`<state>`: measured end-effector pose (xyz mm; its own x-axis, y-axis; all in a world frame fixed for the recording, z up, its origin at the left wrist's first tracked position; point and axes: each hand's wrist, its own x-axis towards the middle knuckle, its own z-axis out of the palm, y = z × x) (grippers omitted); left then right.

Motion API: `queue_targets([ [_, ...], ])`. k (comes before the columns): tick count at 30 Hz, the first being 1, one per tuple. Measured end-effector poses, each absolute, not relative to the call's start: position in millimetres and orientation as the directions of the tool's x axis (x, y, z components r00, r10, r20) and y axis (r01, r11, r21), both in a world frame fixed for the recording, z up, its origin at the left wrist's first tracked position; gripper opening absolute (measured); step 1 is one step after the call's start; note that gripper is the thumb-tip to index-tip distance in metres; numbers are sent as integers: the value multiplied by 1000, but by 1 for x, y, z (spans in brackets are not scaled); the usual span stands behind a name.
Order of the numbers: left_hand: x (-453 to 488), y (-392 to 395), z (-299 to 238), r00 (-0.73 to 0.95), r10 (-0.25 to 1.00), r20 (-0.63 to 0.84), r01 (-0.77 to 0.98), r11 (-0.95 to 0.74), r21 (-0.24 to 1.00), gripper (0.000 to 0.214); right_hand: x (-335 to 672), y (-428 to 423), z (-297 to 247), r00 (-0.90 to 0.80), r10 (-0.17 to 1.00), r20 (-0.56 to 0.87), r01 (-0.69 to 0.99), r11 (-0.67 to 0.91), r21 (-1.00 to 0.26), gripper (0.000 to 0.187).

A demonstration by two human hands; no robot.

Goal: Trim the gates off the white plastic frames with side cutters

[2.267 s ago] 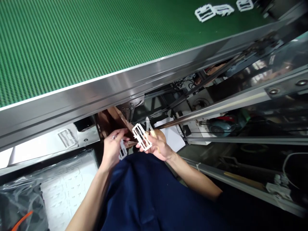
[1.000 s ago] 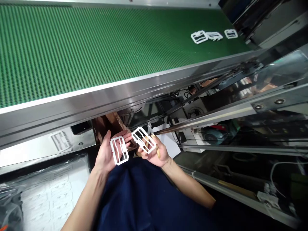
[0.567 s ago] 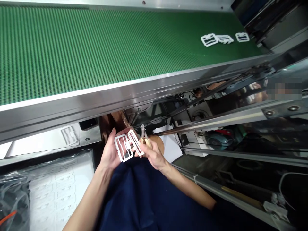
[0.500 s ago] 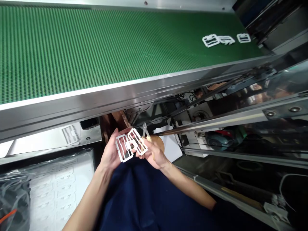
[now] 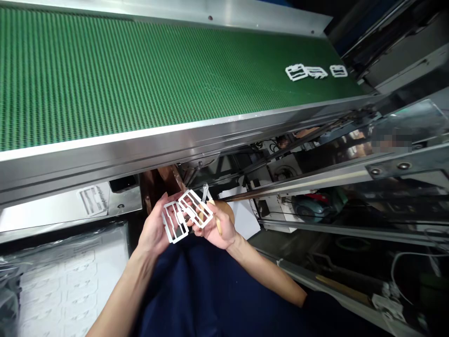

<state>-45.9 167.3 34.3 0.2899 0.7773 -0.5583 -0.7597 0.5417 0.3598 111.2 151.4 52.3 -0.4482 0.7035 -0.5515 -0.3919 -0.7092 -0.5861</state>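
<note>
My left hand point(image 5: 153, 229) grips a white plastic frame with long slots point(image 5: 179, 237) by its left side. A second slotted white frame point(image 5: 190, 213) lies tilted against it, meeting it at the middle; I cannot tell whether they are joined. The fingers of my right hand point(image 5: 224, 230) pinch this second frame at its right edge. Tucked in the same hand is a pair of nippers point(image 5: 206, 193), with yellowish handles and jaws pointing up. Both hands are in front of the conveyor, over my dark blue clothing.
A green ribbed conveyor belt point(image 5: 140, 75) crosses the top, with several white frames point(image 5: 297, 72) at its right end. At lower left, a plastic-lined box point(image 5: 112, 248) holds rows of white parts. Another white frame point(image 5: 91, 200) rests on a ledge. Metal rails point(image 5: 315, 185) run along the right.
The view has shifted slightly, so the belt parts appear lower and further left. My hands have turned the two frames a little, and the nippers' handle shows more clearly.
</note>
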Motion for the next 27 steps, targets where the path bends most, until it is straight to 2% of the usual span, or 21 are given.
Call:
queue_targets([
  [2,-44,167,34,221,773,-595,-775,509,374,31,104,150,57,-271,819,-505,-107,-547,-830,40],
  [3,-42,167,34,177,772,-611,-789,482,380,31,98,148,58,-192,876,-443,96,-432,-897,40],
  [5,-39,165,32,104,770,-630,-819,426,385,31,87,146,59,-139,939,-313,452,-222,-864,41],
  [7,-39,164,27,52,766,-640,-838,383,390,30,75,143,54,-179,946,-268,634,-98,-767,40],
  [10,-46,160,18,-7,747,-665,-857,339,389,30,60,143,42,-233,910,-342,707,-82,-702,37],
  [13,-60,152,12,-73,740,-668,-883,264,389,34,48,148,29,-278,867,-414,703,-111,-703,37],
  [15,-70,142,9,-161,737,-657,-894,172,413,34,37,153,22,-306,858,-413,694,-96,-713,37],
  [18,-80,120,1,-336,707,-622,-841,72,536,32,16,160,14,-346,846,-405,706,-49,-706,38],
  [23,-105,95,-29,-565,621,-543,-597,146,789,35,-29,167,6,-549,717,-429,688,96,-719,34],
  [27,-183,105,-50,-757,490,-432,-391,190,900,47,-61,177,8,-602,659,-450,687,141,-712,43],
])
